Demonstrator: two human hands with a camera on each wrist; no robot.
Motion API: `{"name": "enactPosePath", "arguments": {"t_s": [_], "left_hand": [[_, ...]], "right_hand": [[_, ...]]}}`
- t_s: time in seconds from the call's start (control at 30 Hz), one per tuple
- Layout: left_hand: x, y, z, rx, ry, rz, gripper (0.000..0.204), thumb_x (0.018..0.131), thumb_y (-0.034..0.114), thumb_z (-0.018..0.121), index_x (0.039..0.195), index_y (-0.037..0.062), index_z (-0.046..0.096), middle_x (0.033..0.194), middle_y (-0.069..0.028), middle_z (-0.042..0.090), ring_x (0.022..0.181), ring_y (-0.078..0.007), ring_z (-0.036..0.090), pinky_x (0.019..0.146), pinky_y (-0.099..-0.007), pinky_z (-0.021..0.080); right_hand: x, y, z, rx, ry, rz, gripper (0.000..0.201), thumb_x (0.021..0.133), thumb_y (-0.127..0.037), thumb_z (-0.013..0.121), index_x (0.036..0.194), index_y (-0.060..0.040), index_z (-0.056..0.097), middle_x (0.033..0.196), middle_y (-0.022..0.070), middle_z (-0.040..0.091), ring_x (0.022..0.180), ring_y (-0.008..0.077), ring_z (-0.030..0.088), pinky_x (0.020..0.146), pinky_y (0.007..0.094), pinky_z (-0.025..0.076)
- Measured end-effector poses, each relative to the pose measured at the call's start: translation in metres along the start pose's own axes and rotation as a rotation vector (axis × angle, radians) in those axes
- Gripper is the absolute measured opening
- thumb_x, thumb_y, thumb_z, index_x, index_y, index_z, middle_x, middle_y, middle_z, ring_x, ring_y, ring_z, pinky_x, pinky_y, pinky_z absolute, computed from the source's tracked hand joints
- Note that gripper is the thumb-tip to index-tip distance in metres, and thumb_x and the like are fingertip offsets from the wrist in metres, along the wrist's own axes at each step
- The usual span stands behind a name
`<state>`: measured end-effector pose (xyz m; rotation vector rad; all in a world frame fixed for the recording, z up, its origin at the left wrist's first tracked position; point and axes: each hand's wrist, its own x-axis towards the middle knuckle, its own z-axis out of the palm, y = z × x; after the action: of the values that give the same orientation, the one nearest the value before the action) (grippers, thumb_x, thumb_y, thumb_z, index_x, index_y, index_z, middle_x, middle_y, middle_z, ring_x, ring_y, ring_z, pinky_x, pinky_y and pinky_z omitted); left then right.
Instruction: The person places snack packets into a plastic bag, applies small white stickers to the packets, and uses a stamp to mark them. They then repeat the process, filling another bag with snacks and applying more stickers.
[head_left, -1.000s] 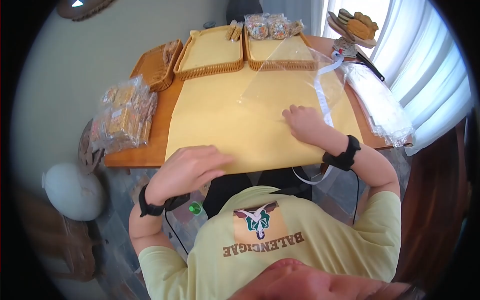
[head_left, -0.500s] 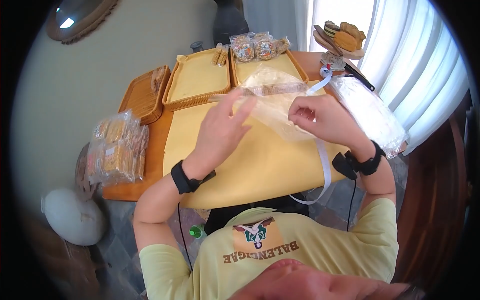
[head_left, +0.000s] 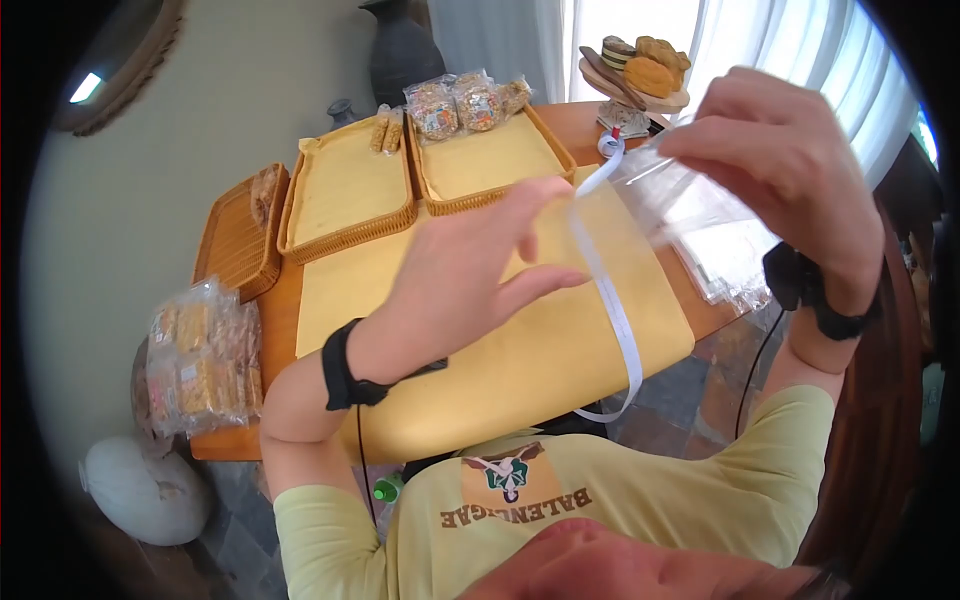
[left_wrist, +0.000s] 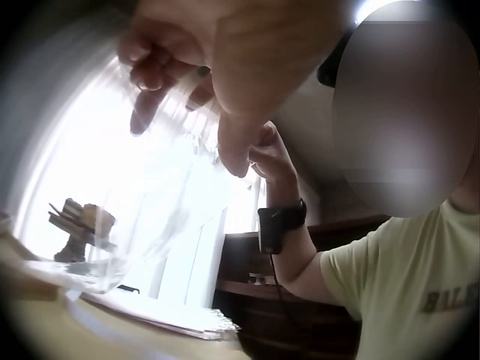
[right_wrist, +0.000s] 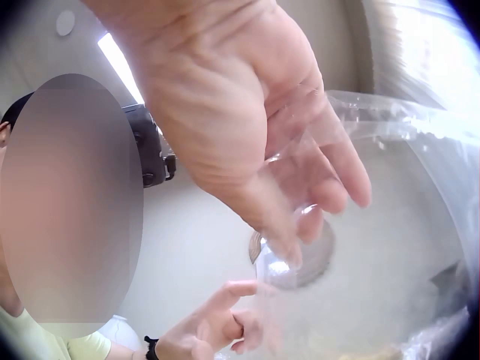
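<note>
My right hand (head_left: 785,150) is raised over the table's right side and pinches a clear plastic bag (right_wrist: 405,172) between thumb and fingers. In the head view, the bag hangs toward the middle of the table. My left hand (head_left: 450,270) is held above the paper-covered table, thumb and fingers spread apart, with nothing between them. Its fingertips point at the bag. A white printed tape (head_left: 612,315) runs down the yellow paper (head_left: 520,370) from a small roll (head_left: 610,145) and hangs over the front edge.
Wicker trays (head_left: 350,240) line the back, one with bagged snacks (head_left: 460,105). More packaged snacks (head_left: 205,360) are stacked at the left edge. A stack of clear bags (head_left: 720,255) lies at the right, below a stand holding bread (head_left: 650,75).
Both hands rose from the paper. The right hand took hold of the clear bag and carried it up and to the right. The left hand moved up and forward, fingers spread.
</note>
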<state>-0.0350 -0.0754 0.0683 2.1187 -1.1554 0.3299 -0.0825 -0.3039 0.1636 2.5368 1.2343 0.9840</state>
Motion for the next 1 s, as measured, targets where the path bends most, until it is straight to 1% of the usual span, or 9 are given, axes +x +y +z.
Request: {"name": "enactPosePath", "arguments": {"t_s": [0.13, 0.2, 0.23, 0.3, 0.4, 0.5, 0.67, 0.73, 1.0], "left_hand": [[0.007, -0.002, 0.025, -0.264, 0.032, 0.181, 0.021, 0.083, 0.011, 0.059, 0.101, 0.0044, 0.052, 0.065, -0.0023, 0.057, 0.048, -0.0073, 0.049, 0.044, -0.0206, 0.038], [0.008, 0.010, 0.020, -0.814, -0.305, -0.149, 0.013, 0.087, 0.012, 0.054, 0.096, 0.0021, 0.051, 0.069, -0.0028, 0.059, 0.050, -0.0077, 0.052, 0.045, -0.0199, 0.041], [0.006, 0.007, 0.021, -0.817, -0.299, -0.151, 0.013, 0.087, 0.012, 0.054, 0.096, 0.0021, 0.051, 0.069, -0.0028, 0.059, 0.050, -0.0077, 0.052, 0.045, -0.0199, 0.041], [0.003, -0.004, 0.032, -1.119, -0.297, -0.374, 0.012, 0.089, 0.014, 0.051, 0.090, 0.0020, 0.051, 0.072, -0.0048, 0.061, 0.050, -0.0089, 0.054, 0.046, -0.0203, 0.045], [-0.015, -0.042, 0.053, -1.139, -0.229, -0.568, 0.013, 0.089, 0.015, 0.051, 0.087, 0.0025, 0.050, 0.073, -0.0077, 0.062, 0.051, -0.0109, 0.056, 0.046, -0.0215, 0.047], [-0.040, -0.086, 0.075, -1.136, -0.251, -0.723, 0.014, 0.089, 0.017, 0.051, 0.086, 0.0032, 0.051, 0.074, -0.0085, 0.062, 0.050, -0.0126, 0.058, 0.044, -0.0219, 0.047], [-0.064, -0.109, 0.082, -1.222, -0.204, -0.881, 0.017, 0.089, 0.020, 0.051, 0.085, 0.0034, 0.052, 0.074, -0.0104, 0.063, 0.051, -0.0149, 0.060, 0.046, -0.0230, 0.050], [-0.069, -0.113, 0.085, -1.228, -0.181, -0.906, 0.018, 0.089, 0.020, 0.051, 0.085, 0.0034, 0.052, 0.074, -0.0111, 0.063, 0.052, -0.0154, 0.061, 0.047, -0.0234, 0.051], [-0.078, -0.127, 0.083, -1.189, -0.318, -0.972, 0.027, 0.092, 0.027, 0.045, 0.086, 0.0025, 0.055, 0.077, -0.0116, 0.064, 0.058, -0.0161, 0.063, 0.050, -0.0254, 0.052]], "right_hand": [[0.028, -0.003, -0.032, -0.199, -0.084, -0.109, 0.018, 0.062, -0.002, 0.067, 0.078, -0.0017, 0.058, 0.066, 0.0068, 0.049, 0.062, 0.0215, 0.048, 0.051, 0.0321, 0.037], [0.042, -0.005, -0.029, -0.227, -0.079, -0.145, 0.017, 0.063, -0.002, 0.067, 0.077, -0.0020, 0.057, 0.066, 0.0069, 0.049, 0.062, 0.0214, 0.048, 0.051, 0.0319, 0.038], [0.053, -0.008, -0.019, -0.204, -0.009, -0.208, 0.017, 0.062, -0.003, 0.067, 0.076, -0.0027, 0.057, 0.067, 0.0068, 0.050, 0.062, 0.0213, 0.048, 0.052, 0.0318, 0.038], [0.056, 0.003, 0.020, -0.119, 0.110, -0.227, 0.022, 0.060, -0.004, 0.067, 0.079, -0.0054, 0.057, 0.073, 0.0058, 0.052, 0.066, 0.0214, 0.050, 0.055, 0.0318, 0.041], [0.058, 0.018, 0.092, -0.110, 0.157, -0.295, 0.033, 0.065, -0.007, 0.063, 0.097, -0.0091, 0.055, 0.093, 0.0065, 0.052, 0.092, 0.0229, 0.049, 0.080, 0.0345, 0.040], [0.034, 0.008, 0.137, 0.015, 0.150, -0.171, 0.040, 0.064, -0.009, 0.067, 0.102, -0.0092, 0.055, 0.096, 0.0062, 0.053, 0.092, 0.0237, 0.049, 0.082, 0.0358, 0.040], [-0.016, -0.042, 0.161, 0.380, -0.173, -0.024, 0.049, 0.068, -0.017, 0.067, 0.114, -0.0112, 0.051, 0.088, 0.0074, 0.052, 0.086, 0.0245, 0.051, 0.075, 0.0364, 0.042], [-0.031, -0.056, 0.170, 0.523, -0.412, 0.096, 0.053, 0.071, -0.021, 0.065, 0.120, -0.0121, 0.046, 0.086, 0.0087, 0.052, 0.082, 0.0262, 0.053, 0.071, 0.0379, 0.043], [-0.055, -0.063, 0.213, 0.558, -0.650, 0.060, 0.054, 0.075, -0.023, 0.062, 0.124, -0.0130, 0.042, 0.087, 0.0104, 0.052, 0.083, 0.0272, 0.055, 0.070, 0.0388, 0.044]]}}
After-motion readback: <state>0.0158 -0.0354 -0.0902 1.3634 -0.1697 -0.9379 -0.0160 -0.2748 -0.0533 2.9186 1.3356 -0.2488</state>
